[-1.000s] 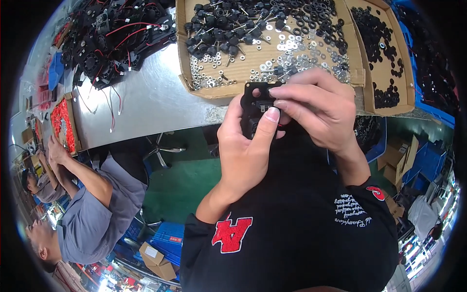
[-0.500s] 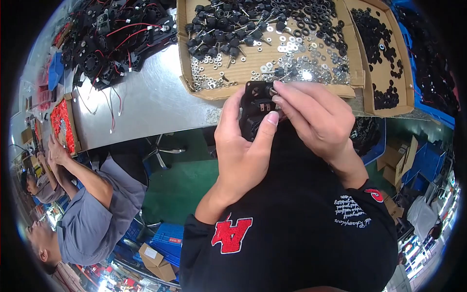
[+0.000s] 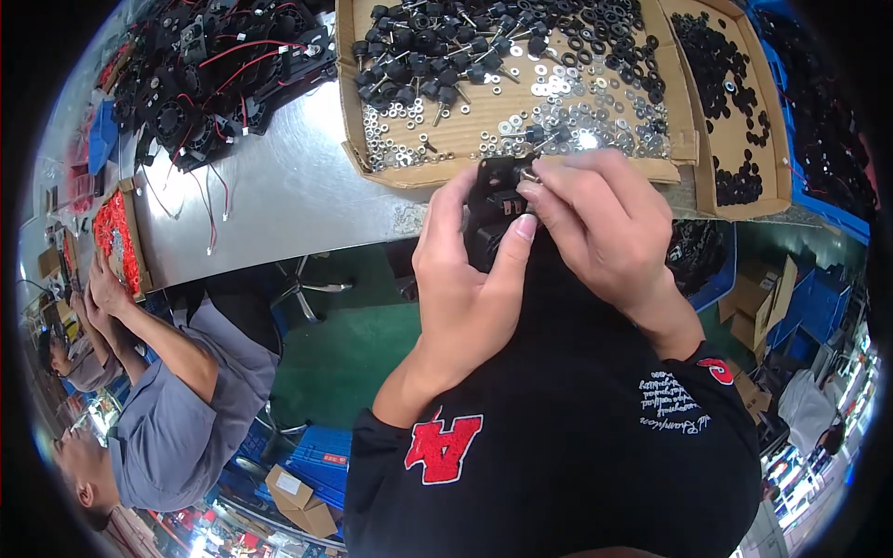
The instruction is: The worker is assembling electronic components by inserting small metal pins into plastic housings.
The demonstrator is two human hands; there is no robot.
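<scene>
A black plastic housing (image 3: 490, 206) with two copper-coloured contacts is gripped between the thumb and fingers of my left hand (image 3: 470, 302). The thumb lies along its right side. My right hand (image 3: 609, 223) is closed in a pinch at the housing's upper right corner, thumb against forefinger. A small shiny metal piece shows at those fingertips, too small and too covered to name. Just beyond both hands is a shallow cardboard tray (image 3: 372, 172) holding black knobs with threaded studs (image 3: 423, 67), metal nuts (image 3: 395, 149), flat washers (image 3: 605, 116) and black rubber rings (image 3: 614, 42).
A second cardboard tray (image 3: 777, 200) with small black parts stands at right. Black fan units with wires (image 3: 186, 112) are heaped on the metal table (image 3: 279, 195) at left. A co-worker in grey (image 3: 177, 418) handles red parts (image 3: 113, 232) at far left.
My right fingers have shifted slightly and curled more at the housing's corner. The housing has turned and moved a little to the right in my left hand.
</scene>
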